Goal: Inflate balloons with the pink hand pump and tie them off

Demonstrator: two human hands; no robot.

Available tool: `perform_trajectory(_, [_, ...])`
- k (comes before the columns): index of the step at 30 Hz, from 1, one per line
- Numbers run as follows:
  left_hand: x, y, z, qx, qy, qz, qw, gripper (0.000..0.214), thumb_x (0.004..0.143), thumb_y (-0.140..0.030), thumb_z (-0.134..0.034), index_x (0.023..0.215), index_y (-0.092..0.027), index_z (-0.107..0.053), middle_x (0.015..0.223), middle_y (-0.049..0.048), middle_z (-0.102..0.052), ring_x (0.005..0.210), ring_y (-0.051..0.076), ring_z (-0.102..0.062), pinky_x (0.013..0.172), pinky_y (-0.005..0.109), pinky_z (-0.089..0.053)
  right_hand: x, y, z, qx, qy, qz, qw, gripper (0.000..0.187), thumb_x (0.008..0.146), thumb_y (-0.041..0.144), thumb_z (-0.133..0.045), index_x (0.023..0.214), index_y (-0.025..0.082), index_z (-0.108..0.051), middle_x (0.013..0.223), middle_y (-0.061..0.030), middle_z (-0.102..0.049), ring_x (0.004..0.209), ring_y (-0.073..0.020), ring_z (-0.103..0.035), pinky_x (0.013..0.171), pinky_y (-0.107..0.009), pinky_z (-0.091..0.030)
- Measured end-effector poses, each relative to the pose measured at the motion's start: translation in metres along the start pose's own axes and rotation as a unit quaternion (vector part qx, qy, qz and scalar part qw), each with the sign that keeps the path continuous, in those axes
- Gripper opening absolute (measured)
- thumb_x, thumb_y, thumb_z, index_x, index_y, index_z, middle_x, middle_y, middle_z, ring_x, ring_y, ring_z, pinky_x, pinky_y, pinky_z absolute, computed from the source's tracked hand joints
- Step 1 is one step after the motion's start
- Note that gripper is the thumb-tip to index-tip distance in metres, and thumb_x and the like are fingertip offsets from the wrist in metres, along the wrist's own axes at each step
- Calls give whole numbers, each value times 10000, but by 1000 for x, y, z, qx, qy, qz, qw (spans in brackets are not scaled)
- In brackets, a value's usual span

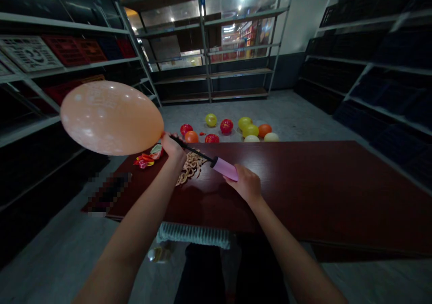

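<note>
A large peach balloon (111, 117), blown up, sticks out to the left from my left hand (173, 147). The fingers of that hand are closed round its neck, at the black nozzle end of a balloon pump. My right hand (246, 183) grips the pink barrel of the balloon pump (225, 168). A length of black rod shows between the two hands. Under the pump, a heap of thin tan loops (191, 166) lies on the table. Several uninflated balloons (145, 161) in red, yellow and pale green are bunched to the left of my left hand.
The dark red table (303, 182) stretches in front of me. Beyond it, several inflated balloons (226, 126) rest on the grey floor. Metal shelving (207, 65) stands at the back and both sides. A blurred-out patch (111, 191) covers something at the table's left corner.
</note>
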State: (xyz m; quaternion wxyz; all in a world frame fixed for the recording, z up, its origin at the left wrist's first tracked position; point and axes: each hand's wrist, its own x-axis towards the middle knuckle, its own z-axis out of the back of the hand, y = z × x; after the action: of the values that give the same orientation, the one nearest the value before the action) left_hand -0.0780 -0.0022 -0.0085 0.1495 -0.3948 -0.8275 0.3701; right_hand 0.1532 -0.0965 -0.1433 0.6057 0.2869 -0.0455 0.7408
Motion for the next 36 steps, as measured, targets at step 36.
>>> perform_trajectory(36, [-16,-31,52,-17,35,139,989,199,921,-155,-413,743,-229,-365,579,-41,-397,464,119,-418,485,262,-355,6,33,69,131,255,-18,958,490,899,565,-665,1241,215,-675,1058,-99,-778,900,-239,-721,695,-291,-432])
